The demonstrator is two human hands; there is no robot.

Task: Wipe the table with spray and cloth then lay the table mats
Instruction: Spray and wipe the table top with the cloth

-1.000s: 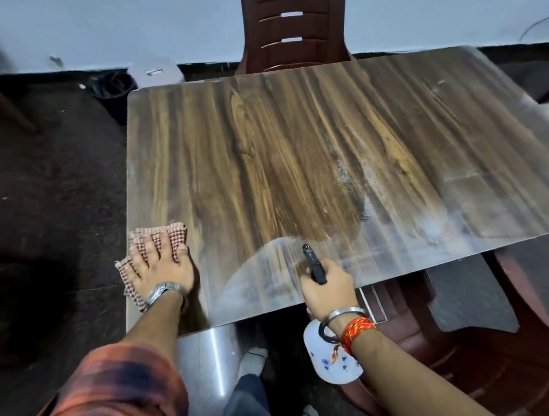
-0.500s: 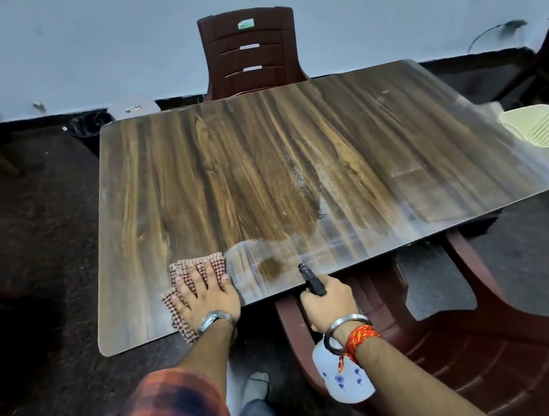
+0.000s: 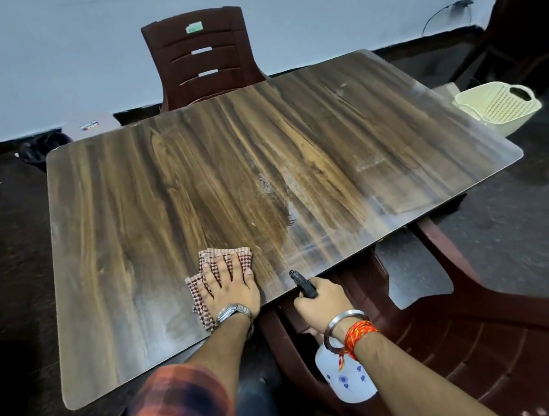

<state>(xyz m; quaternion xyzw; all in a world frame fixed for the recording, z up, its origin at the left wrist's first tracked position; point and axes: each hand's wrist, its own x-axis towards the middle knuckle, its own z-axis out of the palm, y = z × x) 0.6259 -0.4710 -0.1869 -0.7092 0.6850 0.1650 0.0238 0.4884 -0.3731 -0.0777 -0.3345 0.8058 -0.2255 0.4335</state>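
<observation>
A wood-grain table (image 3: 163,192) fills the view, with a wet sheen on its near right part. My left hand (image 3: 230,288) lies flat with spread fingers on a red-and-white checked cloth (image 3: 225,255), pressing it onto the table near the front edge. Just off that edge, my right hand (image 3: 323,302) grips a white spray bottle (image 3: 350,382) with a black nozzle pointing up and left. No table mats are in view.
A dark red plastic chair (image 3: 203,56) stands at the far side. Another dark red chair (image 3: 484,348) sits at the near right, under my right arm. A cream plastic basket (image 3: 500,109) is on the floor beyond the right corner. Dark floor surrounds the table.
My left hand has slid the cloth rightward along the front edge, from the near left corner toward the middle. The right hand keeps hold of the bottle. The view has shifted left.
</observation>
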